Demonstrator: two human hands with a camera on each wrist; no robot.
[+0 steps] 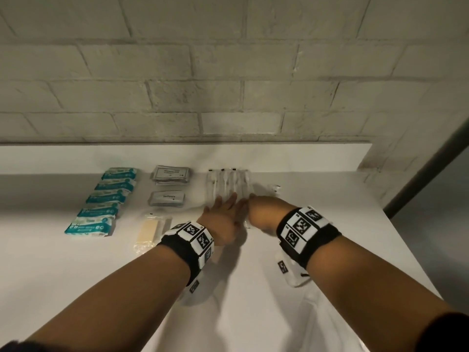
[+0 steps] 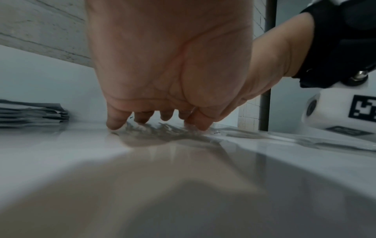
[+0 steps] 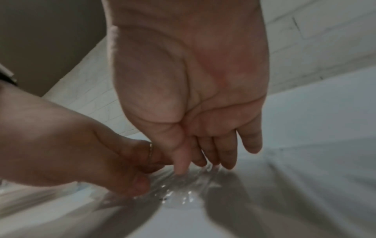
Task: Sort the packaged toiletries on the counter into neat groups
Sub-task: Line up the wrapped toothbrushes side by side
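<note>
Several clear-wrapped toothbrush packets (image 1: pixel 228 185) lie side by side near the back of the white counter (image 1: pixel 76 275). My left hand (image 1: pixel 223 207) lies on their near ends with its fingers stretched forward. In the left wrist view the left hand (image 2: pixel 154 122) has its fingertips down on the crinkled clear wrap (image 2: pixel 162 130). My right hand (image 1: pixel 256 208) is close beside it on the right. In the right wrist view the right hand (image 3: pixel 205 162) points its straight fingers down, the thumb tip touching the clear wrap (image 3: pixel 179 191). Neither hand lifts a packet.
A column of teal packets (image 1: pixel 106 199) lies at the left. Two stacks of grey sachets (image 1: pixel 172 174) (image 1: pixel 166 198) and a wrapped cream comb (image 1: pixel 149 231) sit between them and my hands. One loose clear packet (image 1: pixel 272 190) lies right of the toothbrushes. A brick wall stands behind; the counter's edge (image 1: pixel 406 237) runs down the right.
</note>
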